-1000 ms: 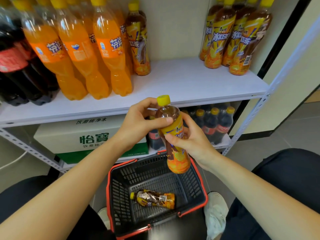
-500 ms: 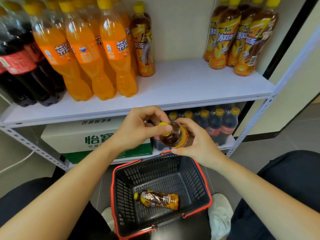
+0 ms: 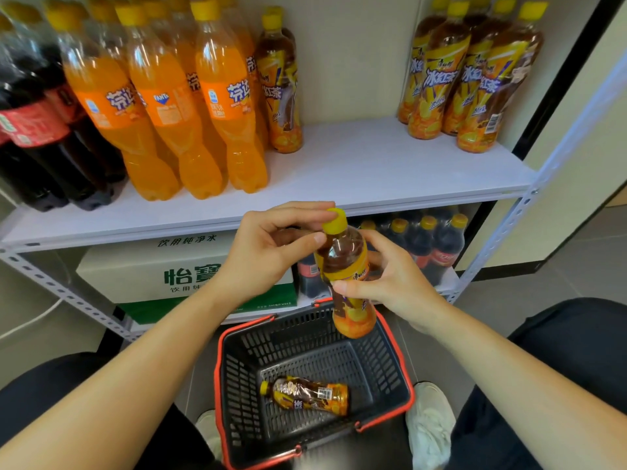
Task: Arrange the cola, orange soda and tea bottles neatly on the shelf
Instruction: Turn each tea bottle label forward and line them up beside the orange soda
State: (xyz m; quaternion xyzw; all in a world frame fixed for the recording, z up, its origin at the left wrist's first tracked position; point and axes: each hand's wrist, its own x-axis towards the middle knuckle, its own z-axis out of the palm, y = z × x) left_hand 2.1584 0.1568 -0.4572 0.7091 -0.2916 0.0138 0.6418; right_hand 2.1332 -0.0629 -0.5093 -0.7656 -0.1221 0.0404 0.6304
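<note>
Two hands hold a yellow-capped brown tea bottle of clear plastic [image 3: 344, 262] nearly upright over a basket, in front of the shelf.

Nearest, a black plastic shopping basket with a red rim [image 3: 237, 385] holds a second small tea bottle [image 3: 307, 395] lying on its side. The held bottle hangs above the basket's far edge. The right hand [image 3: 395, 283] is clamped round its labelled middle, thumb across the front and fingers curled behind. The left hand [image 3: 268, 254] pinches the top, with the thumb at the neck just under the cap and the forefinger over the cap. Beyond, the white shelf board [image 3: 366, 164] carries dark cola bottles [image 3: 37, 137] at the left and orange soda bottles [image 3: 224, 103] beside them. A lone tall tea bottle [image 3: 281, 93] stands just beside those, and a cluster of tall tea bottles [image 3: 464, 83] stands well apart at the right.
</note>
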